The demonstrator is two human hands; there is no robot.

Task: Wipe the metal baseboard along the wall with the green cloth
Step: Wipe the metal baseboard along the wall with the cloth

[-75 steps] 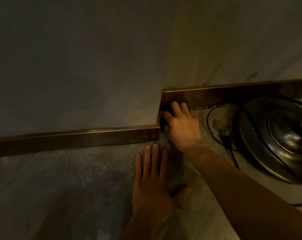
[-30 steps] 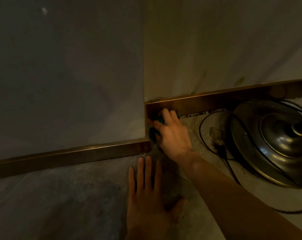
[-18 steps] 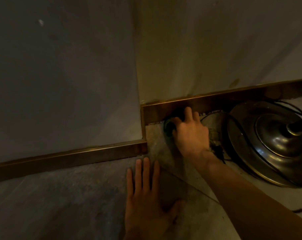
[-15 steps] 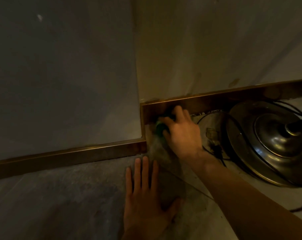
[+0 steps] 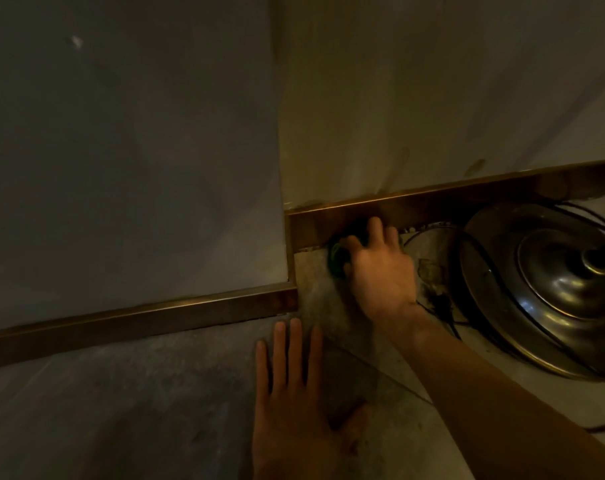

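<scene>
A bronze-coloured metal baseboard point(image 5: 432, 209) runs along the foot of the far wall, and a nearer stretch of it point(image 5: 148, 320) runs left past a jutting wall corner. My right hand point(image 5: 380, 268) grips the bunched green cloth point(image 5: 336, 258) and presses it against the far baseboard just right of the corner. Most of the cloth is hidden under my fingers. My left hand point(image 5: 294, 400) lies flat on the floor with fingers spread, holding nothing.
A round shiny metal lamp base point(image 5: 550, 289) stands on the floor to the right of my right hand. Black cables point(image 5: 443, 306) loop between it and the baseboard. The light is dim, and the wall corner point(image 5: 283, 168) juts out on the left.
My right hand with the cloth has slid back and forth along the far baseboard near the corner, now a little right of where it was. The left hand stays planted.
</scene>
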